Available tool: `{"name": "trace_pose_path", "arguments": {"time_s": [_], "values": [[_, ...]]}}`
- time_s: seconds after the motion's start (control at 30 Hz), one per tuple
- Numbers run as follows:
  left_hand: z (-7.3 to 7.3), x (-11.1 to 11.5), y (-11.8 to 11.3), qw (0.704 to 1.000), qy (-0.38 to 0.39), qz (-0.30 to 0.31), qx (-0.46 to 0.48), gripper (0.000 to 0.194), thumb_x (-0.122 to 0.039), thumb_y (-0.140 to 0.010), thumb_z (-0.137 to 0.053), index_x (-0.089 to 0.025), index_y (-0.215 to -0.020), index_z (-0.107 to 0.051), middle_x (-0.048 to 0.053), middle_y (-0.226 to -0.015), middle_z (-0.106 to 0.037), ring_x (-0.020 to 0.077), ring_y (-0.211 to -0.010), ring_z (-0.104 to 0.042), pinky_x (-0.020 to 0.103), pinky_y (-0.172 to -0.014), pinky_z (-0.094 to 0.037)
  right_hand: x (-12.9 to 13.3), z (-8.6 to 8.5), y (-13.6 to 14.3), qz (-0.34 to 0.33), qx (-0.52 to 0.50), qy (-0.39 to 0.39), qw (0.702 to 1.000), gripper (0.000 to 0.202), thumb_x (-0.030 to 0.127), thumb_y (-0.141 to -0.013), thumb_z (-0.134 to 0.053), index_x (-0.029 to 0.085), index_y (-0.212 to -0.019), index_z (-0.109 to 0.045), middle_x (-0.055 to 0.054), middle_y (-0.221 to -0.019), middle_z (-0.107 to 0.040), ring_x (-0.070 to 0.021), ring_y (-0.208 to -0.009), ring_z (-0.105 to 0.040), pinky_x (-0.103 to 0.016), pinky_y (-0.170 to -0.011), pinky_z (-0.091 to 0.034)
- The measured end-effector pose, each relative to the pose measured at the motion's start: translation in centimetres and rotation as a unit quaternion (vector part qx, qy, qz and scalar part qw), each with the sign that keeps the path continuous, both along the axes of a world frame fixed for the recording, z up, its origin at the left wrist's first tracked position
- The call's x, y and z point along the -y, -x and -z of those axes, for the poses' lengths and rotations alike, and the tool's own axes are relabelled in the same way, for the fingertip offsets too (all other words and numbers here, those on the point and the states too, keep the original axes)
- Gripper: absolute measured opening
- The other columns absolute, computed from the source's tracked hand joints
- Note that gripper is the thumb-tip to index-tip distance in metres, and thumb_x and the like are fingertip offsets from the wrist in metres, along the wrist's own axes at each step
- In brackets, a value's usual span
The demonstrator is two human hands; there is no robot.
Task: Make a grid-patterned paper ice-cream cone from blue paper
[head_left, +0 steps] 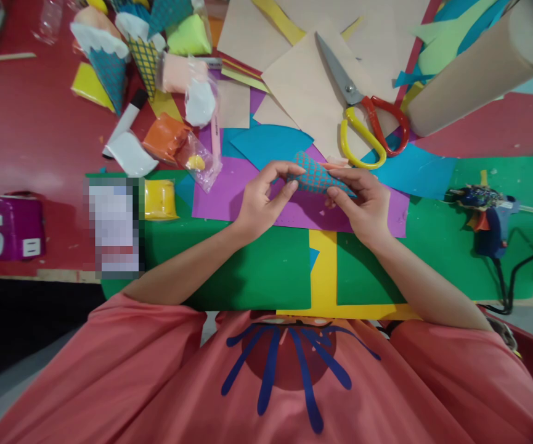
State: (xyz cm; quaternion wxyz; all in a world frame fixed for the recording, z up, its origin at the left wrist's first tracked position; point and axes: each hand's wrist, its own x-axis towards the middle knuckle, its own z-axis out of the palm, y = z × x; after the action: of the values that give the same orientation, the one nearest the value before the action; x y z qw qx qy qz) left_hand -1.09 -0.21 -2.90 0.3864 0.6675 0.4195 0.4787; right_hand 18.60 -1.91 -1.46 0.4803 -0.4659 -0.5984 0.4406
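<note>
A small blue cone with a reddish grid pattern (316,176) lies on its side between my two hands, above a purple sheet (229,197). My left hand (268,197) pinches its wide end with thumb and fingers. The narrow end, pointing right, is held by the thumb and fingers of my right hand (363,200). Just beyond the cone are a blue paper piece (270,142) and large scissors with one yellow and one red handle (356,102).
Finished cones (109,68), clay packets (167,137) and a marker (125,123) lie at the upper left. A pixelated rectangle (116,225) is left of my left arm. A glue gun (492,228) rests on green sheets (442,259) at right. A beige roll (469,80) lies upper right.
</note>
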Motion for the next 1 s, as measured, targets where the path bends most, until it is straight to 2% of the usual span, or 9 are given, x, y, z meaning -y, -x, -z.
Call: {"name": "trace_pose_path", "arguments": {"time_s": [0.13, 0.3, 0.57, 0.8, 0.9, 1.0], "values": [[0.1, 0.0, 0.0, 1.000, -0.001, -0.001, 0.006, 0.022, -0.043, -0.094, -0.057, -0.024, -0.103, -0.065, 0.003, -0.102, -0.071, 0.0156, -0.098, -0.067, 0.030, -0.088, -0.055, 0.0, 0.0, 0.0, 0.002, 0.002, 0.009, 1.000, 0.023, 0.042, -0.086, -0.067, 0.026, -0.103, -0.067, -0.001, -0.118, -0.071, -0.0137, -0.076, -0.073, -0.027, -0.060, -0.063], [0.2, -0.1, -0.1, 1.000, 0.007, -0.009, 0.027, 0.021, -0.042, -0.093, -0.059, -0.024, -0.104, -0.066, 0.003, -0.103, -0.071, 0.0153, -0.097, -0.068, 0.029, -0.087, -0.055, -0.1, 0.1, 0.0, 0.004, -0.025, 0.006, 1.000, 0.018, 0.039, -0.086, -0.068, 0.028, -0.100, -0.068, 0.001, -0.115, -0.073, -0.0098, -0.061, -0.069, -0.026, -0.056, -0.061], [0.4, -0.7, 0.3, 0.999, 0.025, -0.019, 0.018, 0.029, -0.050, -0.091, -0.059, -0.025, -0.106, -0.064, 0.003, -0.106, -0.070, 0.0177, -0.102, -0.068, 0.032, -0.088, -0.055, -0.1, 0.4, -0.1, 0.034, -0.001, -0.023, 0.999, 0.021, 0.047, -0.086, -0.065, 0.028, -0.093, -0.070, 0.003, -0.102, -0.075, -0.0095, -0.061, -0.069, -0.027, -0.057, -0.062], [0.5, -1.1, 0.6, 0.998, 0.007, -0.026, 0.048, 0.020, -0.045, -0.091, -0.063, -0.030, -0.104, -0.065, -0.002, -0.103, -0.071, 0.0149, -0.097, -0.067, 0.034, -0.085, -0.056, 0.1, 0.1, -0.6, 0.012, 0.014, -0.044, 0.999, 0.017, 0.043, -0.085, -0.067, 0.028, -0.094, -0.069, 0.000, -0.110, -0.073, -0.0150, -0.072, -0.072, -0.032, -0.066, -0.063], [0.7, -1.3, 0.6, 0.997, -0.001, -0.021, 0.075, 0.017, -0.044, -0.090, -0.065, -0.034, -0.103, -0.065, -0.006, -0.101, -0.071, 0.0135, -0.097, -0.067, 0.035, -0.085, -0.057, 0.1, 0.0, -0.7, 0.010, 0.019, -0.043, 0.999, 0.016, 0.042, -0.085, -0.067, 0.028, -0.093, -0.068, 0.000, -0.111, -0.073, -0.0150, -0.070, -0.072, -0.034, -0.065, -0.063], [0.8, -1.3, 0.5, 0.997, 0.004, -0.025, 0.078, 0.021, -0.048, -0.089, -0.065, -0.033, -0.102, -0.065, -0.005, -0.101, -0.071, 0.0153, -0.097, -0.068, 0.036, -0.084, -0.058, 0.2, -0.1, -0.7, 0.020, 0.022, -0.043, 0.999, 0.013, 0.040, -0.085, -0.067, 0.028, -0.089, -0.067, 0.001, -0.099, -0.073, -0.0148, -0.067, -0.071, -0.036, -0.065, -0.063]]}}
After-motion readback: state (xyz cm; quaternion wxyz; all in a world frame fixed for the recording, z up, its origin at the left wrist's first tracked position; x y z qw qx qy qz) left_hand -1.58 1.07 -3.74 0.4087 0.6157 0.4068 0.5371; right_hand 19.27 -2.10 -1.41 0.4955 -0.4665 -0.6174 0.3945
